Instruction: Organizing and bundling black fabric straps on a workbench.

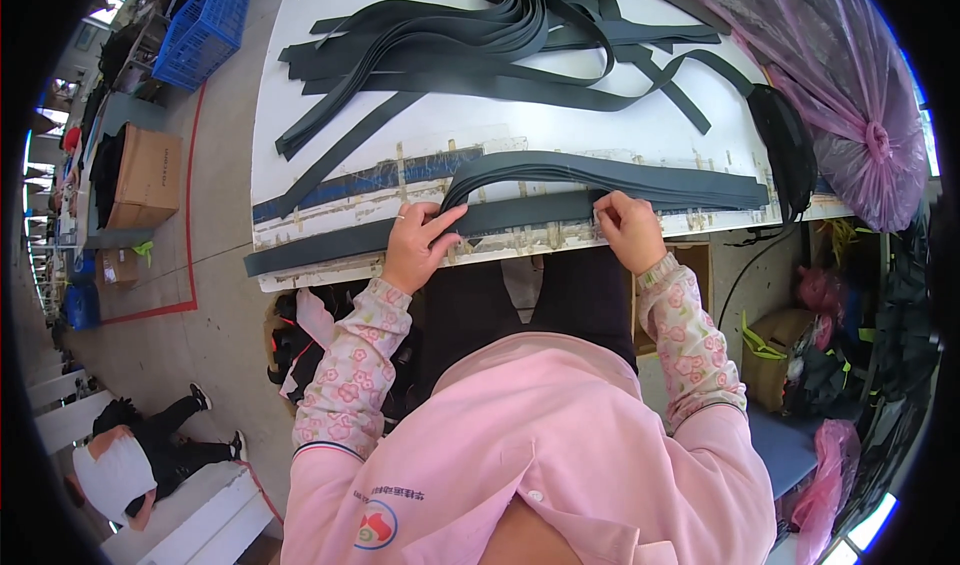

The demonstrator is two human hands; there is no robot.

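Observation:
Dark grey-green flat straps lie along the near edge of the table. A single strap (330, 250) runs left to right under both my hands. My left hand (422, 247) grips it by the table edge, index finger and thumb on the strap, next to the bent end of a folded stack of straps (600, 168). My right hand (630, 231) is closed in a pinch on the same strap, just below the stack. The fingertips partly hide what lies beneath them. Farther back, a big heap of loose straps (440, 50) curls and overlaps across the white table (390, 125).
Worn tape and a ruler-like strip (380, 170) line the table's front edge. A black pouch (783, 150) and a pink plastic bag (850, 95) sit at the right. On the left are a blue crate (203, 30), a cardboard box (146, 177) and a seated person (120, 470).

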